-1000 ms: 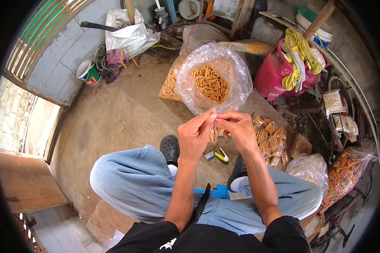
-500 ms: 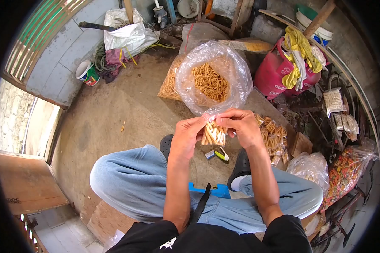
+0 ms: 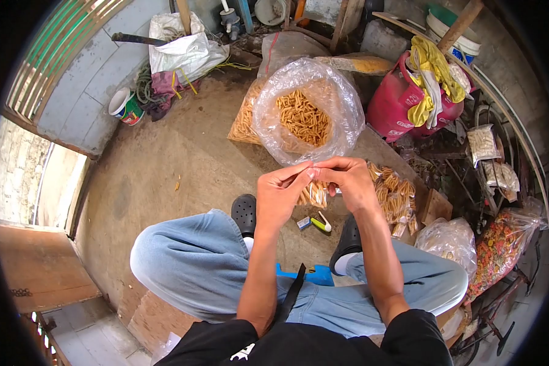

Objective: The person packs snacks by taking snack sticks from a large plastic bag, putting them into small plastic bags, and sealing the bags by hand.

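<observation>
My left hand (image 3: 282, 190) and my right hand (image 3: 349, 182) meet at the top of a small clear plastic bag of stick snacks (image 3: 314, 194). Thumbs and fingers of both hands pinch its gathered mouth, and the bag hangs below them, partly hidden by my left hand. Just beyond my fingertips stands a large open plastic sack (image 3: 268, 131) with brown stick snacks (image 3: 303, 119) inside. On the floor below the hands lie a green-and-white stapler (image 3: 321, 224) and a small blue-and-white box (image 3: 304, 223). Filled small snack bags (image 3: 396, 198) are piled right of my right hand.
Pink gas cylinders (image 3: 396, 104) with yellow cloth stand at the back right. A sack of colourful snacks (image 3: 499, 247) and a clear plastic bag (image 3: 448, 244) lie to the right. A white pail (image 3: 126, 105) and white sack (image 3: 186, 52) are at the back left.
My left hand has moved in over the top of the small bag, its fingers now closer to my right hand's. Less of the bag shows.
</observation>
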Motion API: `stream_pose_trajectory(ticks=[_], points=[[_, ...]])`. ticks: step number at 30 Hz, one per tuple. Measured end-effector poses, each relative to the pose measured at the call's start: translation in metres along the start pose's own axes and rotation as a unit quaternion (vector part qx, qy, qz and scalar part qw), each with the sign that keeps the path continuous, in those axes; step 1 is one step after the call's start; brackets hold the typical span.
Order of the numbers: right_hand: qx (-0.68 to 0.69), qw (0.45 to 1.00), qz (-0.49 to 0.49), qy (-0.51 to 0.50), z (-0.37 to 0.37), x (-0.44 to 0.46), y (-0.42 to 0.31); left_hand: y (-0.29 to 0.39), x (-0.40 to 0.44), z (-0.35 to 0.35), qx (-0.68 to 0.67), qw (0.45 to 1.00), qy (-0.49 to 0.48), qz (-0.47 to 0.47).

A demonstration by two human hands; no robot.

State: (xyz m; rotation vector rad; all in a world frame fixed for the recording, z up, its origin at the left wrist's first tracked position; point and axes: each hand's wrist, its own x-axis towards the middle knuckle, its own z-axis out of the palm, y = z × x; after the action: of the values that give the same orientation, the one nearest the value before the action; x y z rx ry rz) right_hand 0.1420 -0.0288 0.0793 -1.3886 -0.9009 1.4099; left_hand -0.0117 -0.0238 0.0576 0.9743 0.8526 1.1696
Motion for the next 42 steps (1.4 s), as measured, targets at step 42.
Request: stream_pose_trajectory(ticks=[42], points=[[-0.259, 0.918, -0.299, 0.035, 0.002, 0.002, 0.005, -0.022, 0.002, 0.013, 0.061, 0.998, 0.03, -0.011]])
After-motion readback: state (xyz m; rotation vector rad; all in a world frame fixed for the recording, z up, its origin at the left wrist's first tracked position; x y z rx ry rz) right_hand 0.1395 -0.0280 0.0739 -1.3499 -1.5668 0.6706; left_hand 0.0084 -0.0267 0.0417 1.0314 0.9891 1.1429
